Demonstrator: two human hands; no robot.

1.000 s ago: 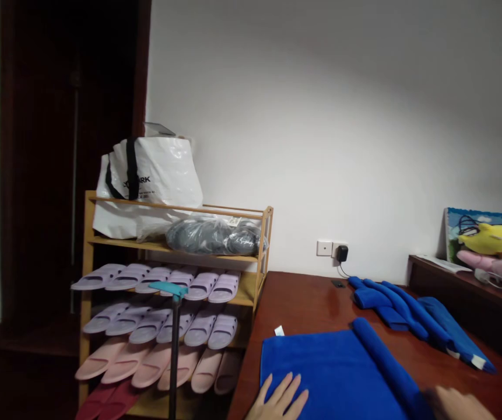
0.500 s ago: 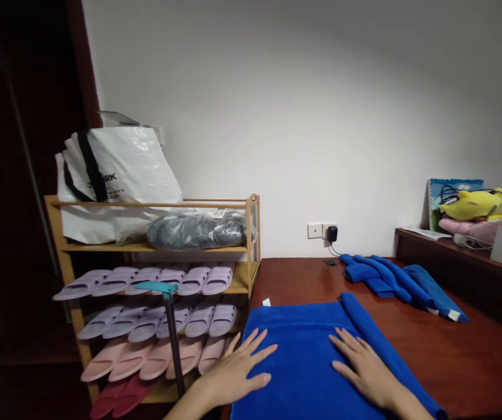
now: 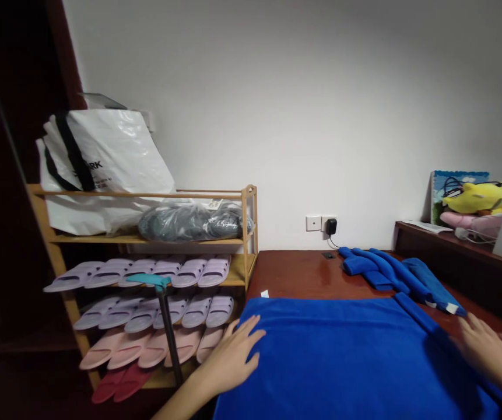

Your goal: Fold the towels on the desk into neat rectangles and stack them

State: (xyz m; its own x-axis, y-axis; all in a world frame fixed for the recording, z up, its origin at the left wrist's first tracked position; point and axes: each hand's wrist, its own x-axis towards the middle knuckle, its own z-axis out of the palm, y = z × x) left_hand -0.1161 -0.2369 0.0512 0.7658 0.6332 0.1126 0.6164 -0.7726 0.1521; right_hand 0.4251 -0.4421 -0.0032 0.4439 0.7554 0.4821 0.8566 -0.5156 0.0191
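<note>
Blue cloth (image 3: 347,356) lies mostly flat on worktop (image 3: 288,271), narrow fold (image 3: 421,317) remaining along right edge. Left hand (image 3: 238,353), fingers spread, holding nothing, at left edge; right hand (image 3: 489,350), blurred, beside fold, grip unclear. Rolled blue cloths (image 3: 379,268) lie behind.

Two hands (image 3: 232,357), one spread towel (image 3: 342,356)

The cloth (image 3: 347,356) is plain blue, the doorframe (image 3: 63,52) probably reddish-brown.
</note>
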